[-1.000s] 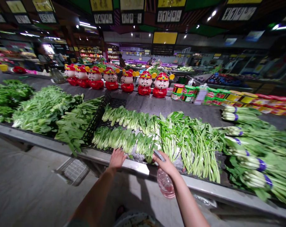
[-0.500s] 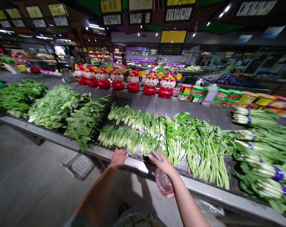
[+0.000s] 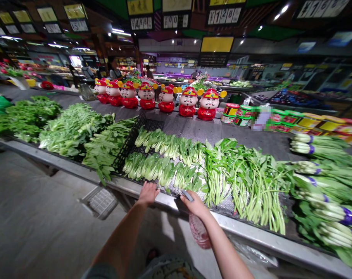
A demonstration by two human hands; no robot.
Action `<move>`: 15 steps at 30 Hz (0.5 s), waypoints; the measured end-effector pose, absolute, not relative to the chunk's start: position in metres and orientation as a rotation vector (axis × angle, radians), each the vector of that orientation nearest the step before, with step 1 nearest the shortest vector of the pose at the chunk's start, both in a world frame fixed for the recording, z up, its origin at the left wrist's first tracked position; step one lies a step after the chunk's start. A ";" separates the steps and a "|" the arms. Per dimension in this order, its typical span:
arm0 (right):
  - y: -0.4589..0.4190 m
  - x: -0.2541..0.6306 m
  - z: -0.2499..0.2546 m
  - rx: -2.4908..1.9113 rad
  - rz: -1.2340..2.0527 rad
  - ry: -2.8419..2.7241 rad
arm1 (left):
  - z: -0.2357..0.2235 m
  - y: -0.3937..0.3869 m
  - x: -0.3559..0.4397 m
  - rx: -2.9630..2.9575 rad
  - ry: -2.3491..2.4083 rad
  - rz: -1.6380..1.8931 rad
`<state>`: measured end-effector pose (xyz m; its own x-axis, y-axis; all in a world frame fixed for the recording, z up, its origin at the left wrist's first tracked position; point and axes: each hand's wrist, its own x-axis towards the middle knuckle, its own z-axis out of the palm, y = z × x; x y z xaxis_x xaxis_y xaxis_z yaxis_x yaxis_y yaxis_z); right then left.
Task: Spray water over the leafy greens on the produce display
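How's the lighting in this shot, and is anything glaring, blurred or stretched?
Head view, foreground: leafy greens brightly lit, white glare on the metal rail, dark shadows on the floor; head view, background: dimmer and softer; head view, among the stacked tubs: a pixelated patch hides detail; head view, right edge: purple-banded bunches look stretched, probably wide-angle distortion.
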<state>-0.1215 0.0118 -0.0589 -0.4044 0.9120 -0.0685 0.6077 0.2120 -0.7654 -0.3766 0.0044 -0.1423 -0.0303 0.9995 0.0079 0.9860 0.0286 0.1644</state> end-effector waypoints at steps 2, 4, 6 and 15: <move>0.012 -0.120 -0.054 -1.383 1.047 -2.105 | -0.142 0.004 -0.376 2.112 2.167 0.194; 0.013 -0.121 -0.050 -1.359 1.068 -2.100 | -0.142 0.003 -0.376 2.118 2.161 0.204; 0.013 -0.123 -0.047 -1.340 1.088 -2.086 | -0.142 0.003 -0.377 2.123 2.154 0.214; 0.016 -0.147 -0.064 -1.408 1.030 -2.094 | -0.143 0.002 -0.378 2.116 2.135 0.235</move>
